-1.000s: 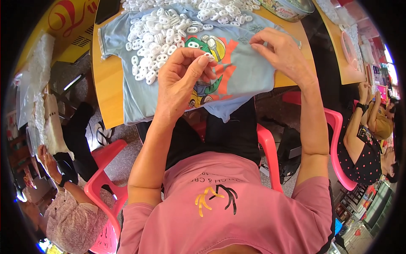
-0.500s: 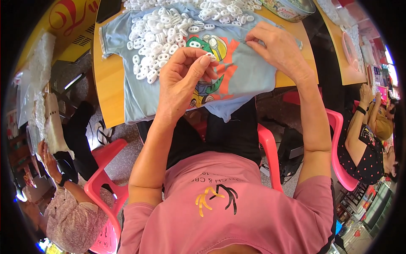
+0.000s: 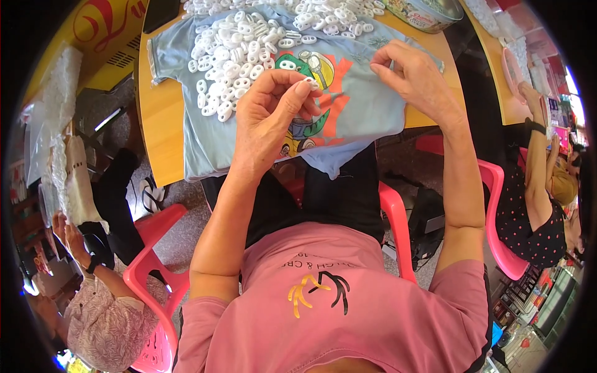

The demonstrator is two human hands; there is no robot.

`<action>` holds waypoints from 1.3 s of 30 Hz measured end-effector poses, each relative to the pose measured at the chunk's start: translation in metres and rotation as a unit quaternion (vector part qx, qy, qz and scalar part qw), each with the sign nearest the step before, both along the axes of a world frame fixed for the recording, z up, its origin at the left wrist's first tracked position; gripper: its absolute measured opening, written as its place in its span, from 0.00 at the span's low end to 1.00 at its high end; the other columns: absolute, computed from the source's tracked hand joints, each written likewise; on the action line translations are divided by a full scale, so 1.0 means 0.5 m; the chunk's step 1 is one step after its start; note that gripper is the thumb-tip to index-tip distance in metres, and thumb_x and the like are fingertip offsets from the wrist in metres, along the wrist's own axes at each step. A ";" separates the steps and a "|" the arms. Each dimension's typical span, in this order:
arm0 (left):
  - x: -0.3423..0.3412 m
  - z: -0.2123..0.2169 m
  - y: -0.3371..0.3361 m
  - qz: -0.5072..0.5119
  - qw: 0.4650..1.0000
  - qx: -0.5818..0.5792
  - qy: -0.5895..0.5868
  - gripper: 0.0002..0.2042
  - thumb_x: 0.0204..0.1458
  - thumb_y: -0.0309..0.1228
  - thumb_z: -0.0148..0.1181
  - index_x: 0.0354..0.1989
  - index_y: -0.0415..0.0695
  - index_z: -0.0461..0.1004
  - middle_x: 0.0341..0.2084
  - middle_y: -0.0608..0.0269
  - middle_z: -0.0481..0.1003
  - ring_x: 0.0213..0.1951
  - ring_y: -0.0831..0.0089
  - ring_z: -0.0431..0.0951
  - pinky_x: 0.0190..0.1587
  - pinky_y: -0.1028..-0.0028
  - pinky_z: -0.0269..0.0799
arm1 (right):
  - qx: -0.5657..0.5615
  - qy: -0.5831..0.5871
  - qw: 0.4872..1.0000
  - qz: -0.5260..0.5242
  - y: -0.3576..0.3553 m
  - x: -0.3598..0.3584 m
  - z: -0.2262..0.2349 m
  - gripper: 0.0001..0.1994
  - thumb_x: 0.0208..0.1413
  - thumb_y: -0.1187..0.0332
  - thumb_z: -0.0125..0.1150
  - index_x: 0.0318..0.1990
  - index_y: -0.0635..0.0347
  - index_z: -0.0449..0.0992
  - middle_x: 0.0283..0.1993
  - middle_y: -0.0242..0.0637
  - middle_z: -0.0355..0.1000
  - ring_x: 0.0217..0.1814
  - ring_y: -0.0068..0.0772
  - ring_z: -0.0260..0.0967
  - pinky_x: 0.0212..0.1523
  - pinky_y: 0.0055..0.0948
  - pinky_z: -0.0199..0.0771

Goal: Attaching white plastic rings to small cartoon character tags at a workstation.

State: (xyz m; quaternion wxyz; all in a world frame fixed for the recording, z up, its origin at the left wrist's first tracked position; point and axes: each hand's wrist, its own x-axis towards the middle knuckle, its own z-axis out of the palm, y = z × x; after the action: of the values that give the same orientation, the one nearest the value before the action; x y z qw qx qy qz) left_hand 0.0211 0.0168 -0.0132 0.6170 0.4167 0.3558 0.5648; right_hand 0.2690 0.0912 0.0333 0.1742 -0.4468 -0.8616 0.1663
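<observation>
My left hand (image 3: 264, 118) is closed in a pinch, thumb against forefinger, on a small white two-holed plastic piece (image 3: 311, 81). Over the right part of a light blue T-shirt (image 3: 373, 115) my right hand (image 3: 420, 81) hovers, thumb and fingertips pressed together. Whatever lies between those fingertips is too small to make out. Just beyond them a little heap of thin greyish bits (image 3: 377, 42) rests on the shirt. A large pile of similar white two-holed pieces (image 3: 227, 59) covers the shirt's left side, beyond my left hand.
The shirt is spread over a wooden table (image 3: 158, 140). More white pieces (image 3: 339, 15) lie at the far edge, with a round tin (image 3: 429, 15) at the far right. Co-workers sit on either side, near pink plastic chairs (image 3: 158, 242).
My right hand has drawn back from the greyish bits, slightly right and toward me. The left hand keeps its hold. The co-worker on the right has stretched an arm out farther.
</observation>
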 end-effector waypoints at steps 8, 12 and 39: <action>0.001 -0.003 0.001 -0.001 1.000 0.005 -0.001 0.08 0.61 0.29 0.56 0.40 0.36 0.71 0.33 0.58 0.78 0.31 0.77 0.77 0.35 0.78 0.72 | 0.017 0.014 1.000 -0.018 -0.011 0.007 -0.008 0.08 0.56 0.68 0.59 0.37 0.64 0.73 0.31 0.35 0.68 0.27 0.28 0.63 0.30 0.27 0.64; 0.001 -0.004 0.001 0.002 1.000 0.007 0.007 0.08 0.60 0.29 0.56 0.40 0.36 0.71 0.33 0.58 0.78 0.31 0.77 0.77 0.35 0.78 0.72 | 0.047 0.000 0.996 -0.074 -0.005 0.007 -0.001 0.08 0.56 0.69 0.59 0.38 0.63 0.74 0.33 0.36 0.70 0.28 0.30 0.64 0.32 0.29 0.66; -0.001 -0.005 0.000 0.000 1.000 0.009 0.002 0.08 0.61 0.29 0.56 0.40 0.37 0.71 0.33 0.58 0.78 0.31 0.77 0.77 0.35 0.78 0.72 | -0.112 0.164 0.970 -0.140 0.015 -0.012 -0.003 0.08 0.56 0.67 0.62 0.36 0.64 0.77 0.26 0.29 0.71 0.28 0.20 0.66 0.30 0.23 0.65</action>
State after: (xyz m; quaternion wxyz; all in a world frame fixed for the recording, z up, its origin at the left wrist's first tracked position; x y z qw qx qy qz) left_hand 0.0208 0.0167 -0.0158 0.6123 0.4232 0.3524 0.5673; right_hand 0.2629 0.0986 0.0317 0.2836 -0.5466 -0.7258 0.3067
